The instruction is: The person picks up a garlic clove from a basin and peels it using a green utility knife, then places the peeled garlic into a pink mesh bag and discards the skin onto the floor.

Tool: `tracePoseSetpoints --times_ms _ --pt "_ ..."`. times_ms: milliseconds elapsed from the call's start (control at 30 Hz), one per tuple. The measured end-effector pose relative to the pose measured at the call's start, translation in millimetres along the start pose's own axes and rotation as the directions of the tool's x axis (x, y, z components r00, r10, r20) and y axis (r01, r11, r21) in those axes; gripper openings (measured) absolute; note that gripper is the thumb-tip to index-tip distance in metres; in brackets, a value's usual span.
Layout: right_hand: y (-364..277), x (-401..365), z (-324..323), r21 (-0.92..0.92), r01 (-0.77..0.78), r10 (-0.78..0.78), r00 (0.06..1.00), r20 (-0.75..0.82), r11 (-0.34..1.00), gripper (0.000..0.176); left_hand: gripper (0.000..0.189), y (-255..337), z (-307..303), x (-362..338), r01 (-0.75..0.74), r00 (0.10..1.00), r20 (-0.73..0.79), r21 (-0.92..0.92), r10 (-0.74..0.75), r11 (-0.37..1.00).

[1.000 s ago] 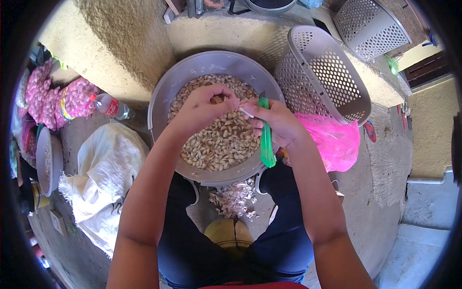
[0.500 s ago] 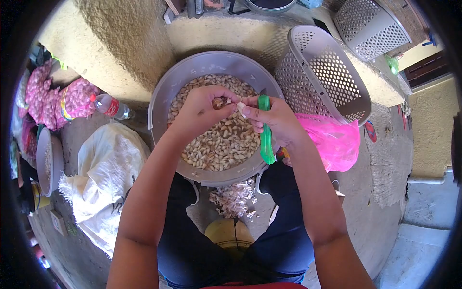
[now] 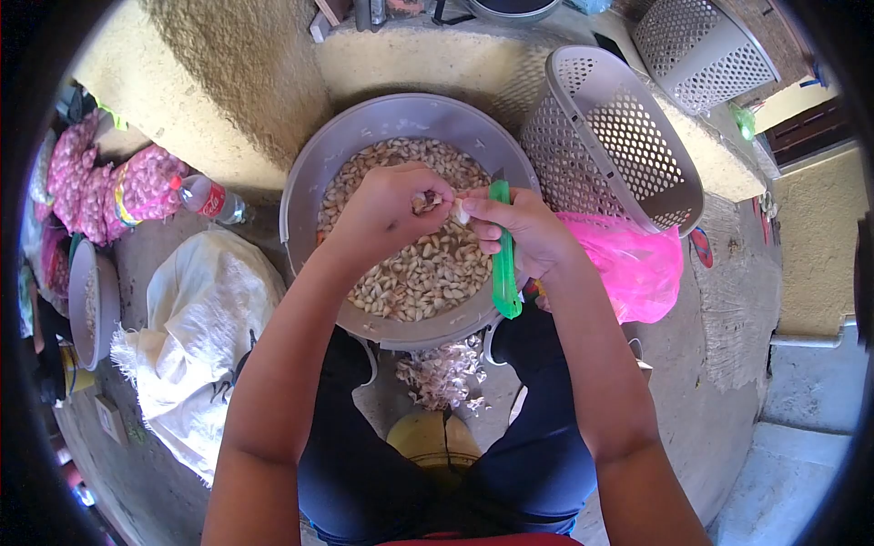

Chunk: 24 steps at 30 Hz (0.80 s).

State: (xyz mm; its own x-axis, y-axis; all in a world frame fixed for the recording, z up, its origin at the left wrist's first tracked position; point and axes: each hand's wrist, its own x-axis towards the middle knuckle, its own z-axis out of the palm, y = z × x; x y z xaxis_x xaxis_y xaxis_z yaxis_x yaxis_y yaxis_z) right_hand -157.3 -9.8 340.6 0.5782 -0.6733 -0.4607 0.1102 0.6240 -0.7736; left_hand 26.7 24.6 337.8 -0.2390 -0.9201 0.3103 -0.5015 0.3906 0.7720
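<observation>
Garlic clove (image 3: 462, 213) between my fingertips, left hand newly turned over it

My right hand (image 3: 528, 227) keeps a narrow pinch on the pale clove, thumb against fingers, with a green-handled knife (image 3: 503, 273) tucked across the same hand, blade pointing away from me. My left hand (image 3: 382, 209) has just rolled inward, its fingers curling tighter, tips pinched together at the clove's edge. Brownish bits show inside that curl; I cannot tell whether they are cloves or skins. The clove now sits slightly lower and more covered, so how much skin remains on it is hidden.

Below both hands, a wide grey basin (image 3: 305, 150) holds many cloves (image 3: 419, 282) in liquid. Papery skins (image 3: 444, 375) lie heaped on the near side, between my legs. A perforated basket (image 3: 555, 150) and a pink bag (image 3: 637, 273) are to the right; a white sack (image 3: 205, 314) slumps left.
</observation>
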Motion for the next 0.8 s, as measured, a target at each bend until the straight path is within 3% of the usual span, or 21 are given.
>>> tracePoseSetpoints --times_ms 300,467,567,667,767,800 --pt "1.3 -0.1 1.1 -0.032 -0.025 0.024 1.000 -0.017 0.999 0.022 0.011 -3.8 8.6 0.5 -0.061 0.997 -0.050 0.011 0.062 0.998" --pt "2.1 -0.1 5.1 -0.274 0.077 -0.088 0.996 -0.028 0.959 0.029 0.012 -5.8 8.5 0.9 -0.024 0.998 -0.064 0.008 0.024 1.000" --pt "0.1 -1.4 5.9 -0.349 0.124 -0.140 0.990 -0.020 0.929 0.032 0.013 -1.4 4.6 1.9 0.222 0.975 0.007 -0.120 -0.222 0.968" --pt "-2.4 -2.6 2.1 -0.362 0.138 -0.141 0.990 0.018 0.922 0.034 0.016 3.6 1.8 2.2 0.187 0.981 0.017 -0.333 -0.192 0.924" --pt "-4.8 -2.8 -5.8 -0.399 0.124 -0.106 0.992 0.065 0.909 0.034 0.019 1.4 -3.7 2.7 0.010 0.995 0.096 -0.307 0.020 0.952" --pt "-5.1 -3.0 -7.2 -0.417 0.115 -0.090 0.993 0.080 0.902 0.035 0.019 2.5 -3.8 2.6 0.025 0.994 0.110 -0.328 0.012 0.944"
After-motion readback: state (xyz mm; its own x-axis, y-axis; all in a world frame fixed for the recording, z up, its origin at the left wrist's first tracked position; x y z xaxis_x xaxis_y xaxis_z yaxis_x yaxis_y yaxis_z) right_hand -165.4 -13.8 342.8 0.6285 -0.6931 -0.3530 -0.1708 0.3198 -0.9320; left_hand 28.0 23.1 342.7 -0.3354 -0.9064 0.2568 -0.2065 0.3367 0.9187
